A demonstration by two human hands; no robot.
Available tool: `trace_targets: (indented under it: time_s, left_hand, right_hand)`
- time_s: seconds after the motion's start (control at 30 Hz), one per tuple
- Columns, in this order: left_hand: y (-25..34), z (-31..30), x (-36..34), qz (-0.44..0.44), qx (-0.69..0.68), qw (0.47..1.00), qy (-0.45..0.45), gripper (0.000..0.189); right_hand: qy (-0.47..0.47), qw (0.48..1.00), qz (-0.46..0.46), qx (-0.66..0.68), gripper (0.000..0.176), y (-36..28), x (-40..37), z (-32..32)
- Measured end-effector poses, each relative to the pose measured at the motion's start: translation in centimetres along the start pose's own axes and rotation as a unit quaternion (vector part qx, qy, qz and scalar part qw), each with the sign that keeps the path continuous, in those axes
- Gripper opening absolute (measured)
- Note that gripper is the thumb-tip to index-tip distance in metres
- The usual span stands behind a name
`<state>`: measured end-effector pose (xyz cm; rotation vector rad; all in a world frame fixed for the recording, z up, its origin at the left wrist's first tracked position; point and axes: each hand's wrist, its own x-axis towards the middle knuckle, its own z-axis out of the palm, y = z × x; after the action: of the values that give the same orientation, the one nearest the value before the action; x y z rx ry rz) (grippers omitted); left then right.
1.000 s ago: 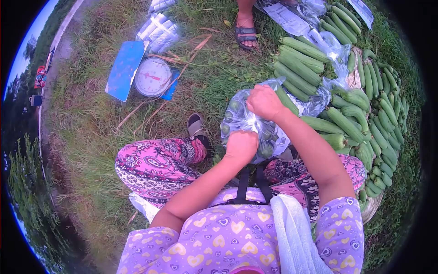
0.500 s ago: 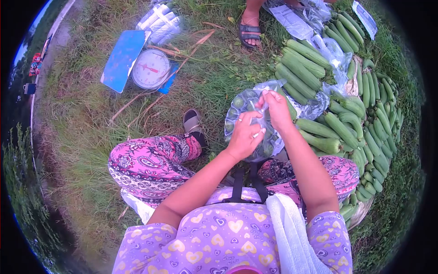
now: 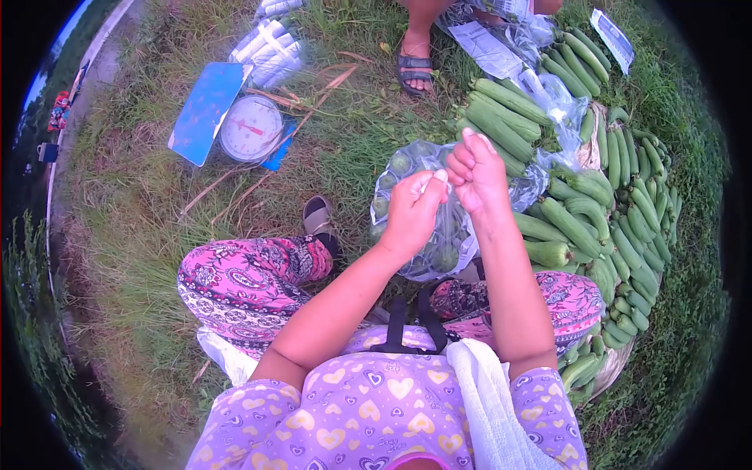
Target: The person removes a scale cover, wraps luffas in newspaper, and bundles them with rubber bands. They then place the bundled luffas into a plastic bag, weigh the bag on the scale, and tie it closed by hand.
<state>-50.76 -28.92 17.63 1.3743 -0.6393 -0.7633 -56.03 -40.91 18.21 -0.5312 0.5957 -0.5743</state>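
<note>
A clear plastic bag [image 3: 431, 262] full of green gourds stands on the grass between my knees. Above its top, my left hand [image 3: 413, 207] is closed, thumb pressed on the curled fingers, at the gathered plastic. Close by on the right, my right hand [image 3: 478, 172] is also closed, its fingers curled in. What lies between the fingertips of either hand is too small to make out. Long green gourds [image 3: 501, 117] lie in a row just beyond my right hand, partly over clear plastic.
A large pile of gourds [image 3: 642, 211] spreads along the right. A dial scale [image 3: 251, 128] with a blue plate [image 3: 207, 112] sits at upper left, near rolled plastic bags [image 3: 269, 51]. Another person's sandalled foot [image 3: 415, 63] is at the top. Dry stalks lie on the grass.
Both hands have closed up and turned above the bag; the left rose slightly and the right moved up a little. The whole view has shifted slightly.
</note>
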Motion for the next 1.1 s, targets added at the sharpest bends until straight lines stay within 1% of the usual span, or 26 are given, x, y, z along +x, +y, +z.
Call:
trace_targets:
  time_s: [0.07, 0.1, 0.17, 0.2, 0.27, 0.3, 0.33, 0.43, 0.47, 0.57, 0.6, 0.67, 0.7, 0.77, 0.83, 0.9, 0.93, 0.97, 1.03, 1.07, 1.1]
  left_hand:
    - [-1.2, 0.1, 1.3, -0.012, 0.055, 0.998, 0.018, 0.032]
    - [-2.3, -0.1, 1.8, -0.02, 0.083, 0.996, 0.03, 0.032]
    - [-6.7, -1.3, 2.5, -0.06, 0.094, 0.993, 0.046, 0.025]
    - [-6.8, -1.7, 2.6, -0.082, 0.099, 0.99, 0.055, 0.021]
    - [-7.1, -2.2, 3.0, -0.058, 0.093, 0.988, 0.108, 0.013]
    - [-7.1, -2.4, 2.7, -0.051, 0.092, 0.986, 0.13, 0.013]
    - [-8.3, -2.5, 2.8, 0.023, 0.132, 0.982, 0.132, 0.026]
    - [-7.8, -2.1, 2.3, 0.095, 0.258, 0.958, 0.08, 0.03]
    - [-7.6, -2.1, 2.2, 0.099, 0.269, 0.956, 0.062, 0.037]
    - [-7.4, -1.8, 2.1, 0.051, 0.376, 0.924, 0.05, 0.025]
    - [-8.1, -2.0, 2.2, 0.062, 0.357, 0.93, 0.055, 0.022]
    - [-9.7, -2.5, 2.6, 0.086, 0.32, 0.941, 0.064, 0.016]
    - [-9.8, -2.5, 2.5, 0.085, 0.305, 0.945, 0.08, 0.014]
    - [-10.1, -2.3, 2.5, 0.082, 0.273, 0.952, 0.108, 0.012]
    - [-10.3, -2.1, 2.6, 0.083, 0.273, 0.953, 0.105, 0.015]
    - [-10.4, -1.8, 2.7, 0.083, 0.278, 0.952, 0.093, 0.018]
    - [-10.5, -1.7, 2.8, 0.081, 0.284, 0.952, 0.085, 0.019]
    - [-10.6, -1.7, 2.8, 0.079, 0.291, 0.95, 0.078, 0.02]
    - [-10.2, -1.5, 2.5, 0.11, 0.23, 0.961, 0.11, 0.021]
    - [-10.0, -1.5, 2.3, 0.125, 0.201, 0.964, 0.125, 0.022]
    - [-9.8, -1.5, 2.3, 0.076, 0.117, 0.983, 0.119, 0.021]
  right_hand:
    - [-0.015, 1.0, 0.005, -0.013, 0.025, 0.5, 2.5, -0.8]
    - [0.006, 1.0, 0.009, -0.022, 0.025, 1.5, 3.4, -1.6]
    - [0.05, 0.998, 0.023, -0.044, 0.025, 3.7, 5.1, -3.0]
    - [0.062, 0.997, 0.033, -0.011, 0.026, 4.3, 5.2, -2.7]
    - [0.042, 0.998, 0.005, -0.051, 0.026, 5.4, 6.1, -2.0]
    - [0.038, 0.997, -0.007, -0.067, 0.026, 5.9, 6.1, -1.6]
    - [0.044, 0.998, 0.002, -0.048, 0.027, 5.9, 6.2, -1.6]
    - [0.02, 0.995, -0.021, -0.092, 0.028, 5.7, 6.0, -1.7]
    - [0.012, 0.992, -0.031, -0.118, 0.029, 5.7, 5.8, -2.0]
    - [-0.025, 0.979, -0.079, -0.184, 0.03, 6.7, 4.8, -2.1]
    - [-0.039, 0.972, -0.069, -0.22, 0.03, 6.6, 4.4, -2.3]
    - [-0.044, 0.965, -0.129, -0.224, 0.022, 7.2, 4.2, -3.3]
    - [-0.047, 0.96, -0.159, -0.225, 0.02, 7.3, 3.9, -3.3]
    - [-0.016, 0.919, -0.248, -0.307, 0.016, 7.0, 3.2, -3.7]
    - [-0.012, 0.855, -0.28, -0.436, 0.022, 6.5, 2.5, -4.5]
    - [-0.035, 0.759, -0.25, -0.601, 0.03, 6.7, 2.5, -6.6]
    - [-0.023, 0.776, -0.243, -0.582, 0.023, 7.6, 3.1, -6.9]
    - [-0.017, 0.831, -0.2, -0.518, 0.022, 7.9, 3.7, -7.4]
    - [-0.004, 0.921, -0.106, -0.375, 0.023, 7.5, 3.9, -6.1]
    - [0.042, 0.938, -0.121, -0.322, 0.024, 7.4, 4.0, -5.3]
    - [0.044, 0.957, -0.089, -0.273, 0.024, 6.9, 4.1, -4.8]
